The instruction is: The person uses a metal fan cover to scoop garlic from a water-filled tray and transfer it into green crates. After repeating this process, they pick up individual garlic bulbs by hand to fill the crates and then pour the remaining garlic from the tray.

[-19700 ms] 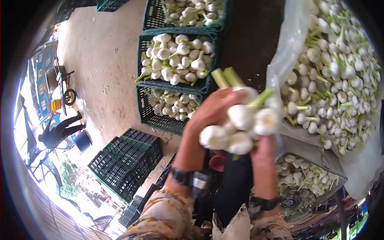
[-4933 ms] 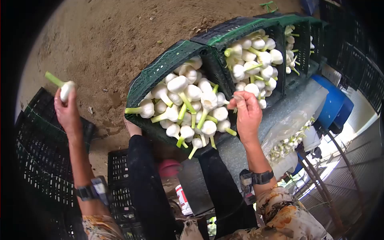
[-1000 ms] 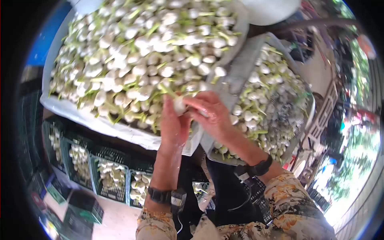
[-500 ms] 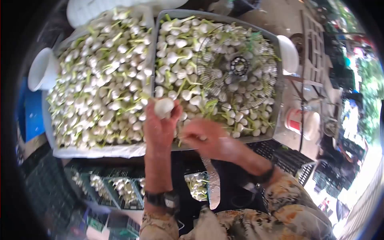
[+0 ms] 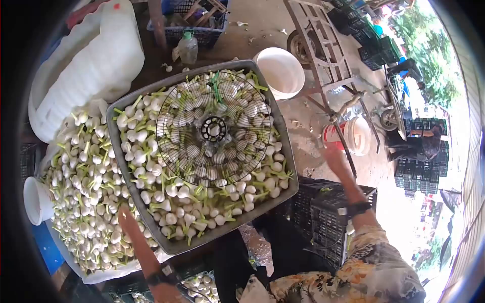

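Note:
My left hand (image 5: 128, 220) is over the heap of garlic bulbs (image 5: 83, 202) on the left, beside the near-left edge of the grey tray (image 5: 230, 231). Its fingers are hard to make out. Off to the right, my right hand (image 5: 336, 157) reaches past the tray, overlapping the lower part of a red and white bucket (image 5: 359, 135); motion smears its fingers. White garlic bulbs with short green stalks (image 5: 177, 218) fill the tray. Above them sits a round wire fan guard (image 5: 213, 174) with a black hub in its middle.
Beyond the tray's right corner stands a white bucket (image 5: 279, 73). Black crates (image 5: 331, 217) are stacked below my right arm. A metal cart (image 5: 326, 55) and a plastic bottle (image 5: 188, 49) are farther back. A person (image 5: 422, 144) is by stacked crates at far right.
My view has swung to the right. My hands, close together before with a white bulb in the left, are now far apart; the right has moved out beyond the tray.

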Tool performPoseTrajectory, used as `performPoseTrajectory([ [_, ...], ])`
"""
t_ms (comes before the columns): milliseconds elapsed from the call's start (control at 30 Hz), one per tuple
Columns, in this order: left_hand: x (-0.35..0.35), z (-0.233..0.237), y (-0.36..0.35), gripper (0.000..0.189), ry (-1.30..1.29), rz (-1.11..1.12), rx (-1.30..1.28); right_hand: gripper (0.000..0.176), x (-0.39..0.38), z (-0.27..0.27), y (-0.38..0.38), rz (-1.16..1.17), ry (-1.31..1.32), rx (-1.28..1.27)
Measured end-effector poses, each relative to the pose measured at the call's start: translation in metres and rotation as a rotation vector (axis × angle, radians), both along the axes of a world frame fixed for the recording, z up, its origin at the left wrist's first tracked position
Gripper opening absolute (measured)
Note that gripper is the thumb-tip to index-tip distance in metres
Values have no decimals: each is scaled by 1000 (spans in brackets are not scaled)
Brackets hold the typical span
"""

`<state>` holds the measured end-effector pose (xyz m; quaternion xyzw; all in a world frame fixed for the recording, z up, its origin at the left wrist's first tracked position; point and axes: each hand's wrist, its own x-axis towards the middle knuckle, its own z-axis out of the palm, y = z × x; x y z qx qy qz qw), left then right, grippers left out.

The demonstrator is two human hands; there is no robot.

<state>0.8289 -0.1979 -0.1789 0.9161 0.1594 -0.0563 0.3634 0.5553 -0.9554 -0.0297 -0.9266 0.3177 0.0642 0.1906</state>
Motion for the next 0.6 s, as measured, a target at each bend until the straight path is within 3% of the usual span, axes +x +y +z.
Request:
performPoseTrajectory([
  [33,17,39,-62,53,-27,-9,152,46,17,-30,8,-97,28,95],
  [67,41,43,-84,56,23,-152,362,53,41,-41,31,-133,31,76],
  [133,79,47,-131,63,-61,-150,147,64,84,-74,57,-166,-7,3],
  [200,117,26,-146,71,-17,-83,259,71,110,-135,68,-181,-89,-100],
  [233,132,20,-147,73,33,-28,287,73,127,-133,73,-216,-26,-80],
  [300,154,12,-131,73,67,-135,393,75,142,-123,75,-314,136,-40],
  [367,173,-30,-91,67,99,-192,448,40,150,-113,73,-372,91,58],
  [400,173,-42,-79,60,28,-204,498,25,131,-145,65,40,-3,-338],
  [433,170,-39,-75,55,16,-230,421,20,128,-141,63,317,274,-611],
  [467,172,-41,-72,52,11,-237,542,17,125,-135,63,620,467,-910],
  [500,173,-30,-80,52,14,-210,515,13,129,-141,59,621,608,-785],
  [533,185,-46,-55,53,1,-273,415,13,131,-144,63,160,368,-423],
  [600,197,-47,-44,54,41,-316,392,15,130,-207,54,-361,-265,106],
])
